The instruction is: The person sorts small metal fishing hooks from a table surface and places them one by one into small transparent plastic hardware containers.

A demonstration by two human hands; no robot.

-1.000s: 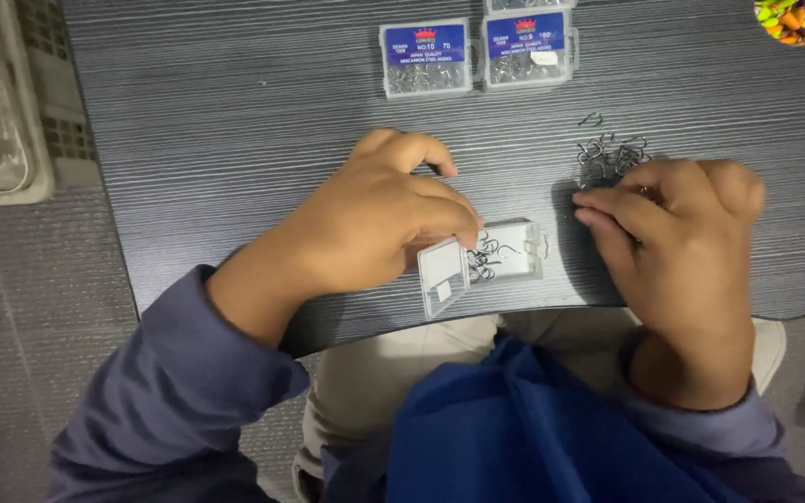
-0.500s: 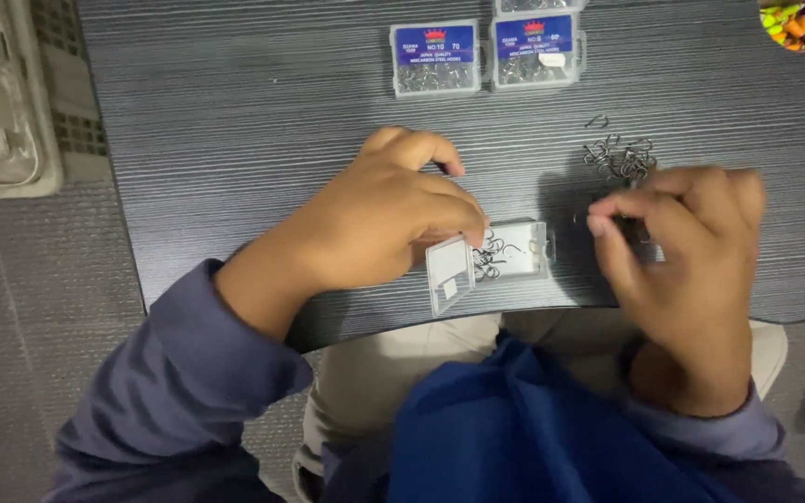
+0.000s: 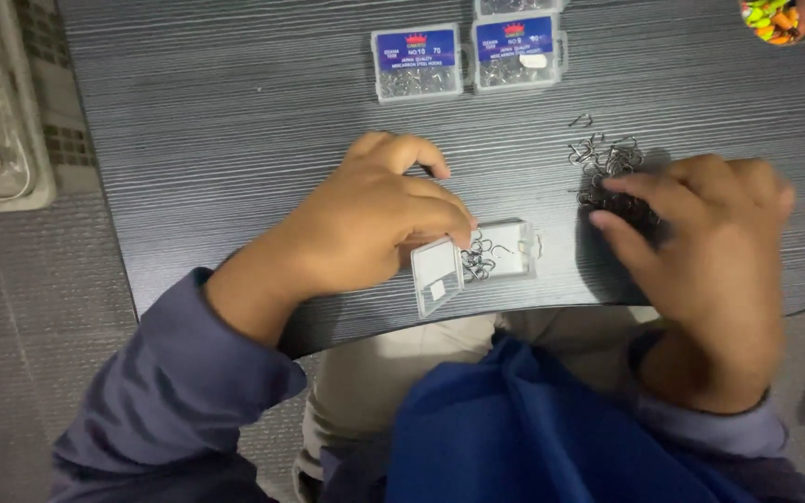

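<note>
A small clear plastic box [image 3: 505, 256] lies open near the table's front edge, its lid [image 3: 437, 275] folded out to the left and a few small metal hooks [image 3: 477, 258] inside. My left hand [image 3: 375, 224] rests on the table beside it, its curled fingertips holding the box's left edge. My right hand [image 3: 701, 242] lies to the right. Its thumb and fingers are spread over a loose pile of dark hooks [image 3: 607, 163] and touch the pile's near side. Whether any hook is pinched is hidden.
Two closed clear boxes with blue labels [image 3: 418, 62] [image 3: 517, 51] stand at the back of the dark grey table [image 3: 235, 121]. A bowl of colourful bits [image 3: 780, 17] sits at the far right corner. A grey tray [image 3: 2, 130] lies on the floor to the left.
My right hand has moved from beside the open box up and right onto the hook pile. My left hand has stayed at the box.
</note>
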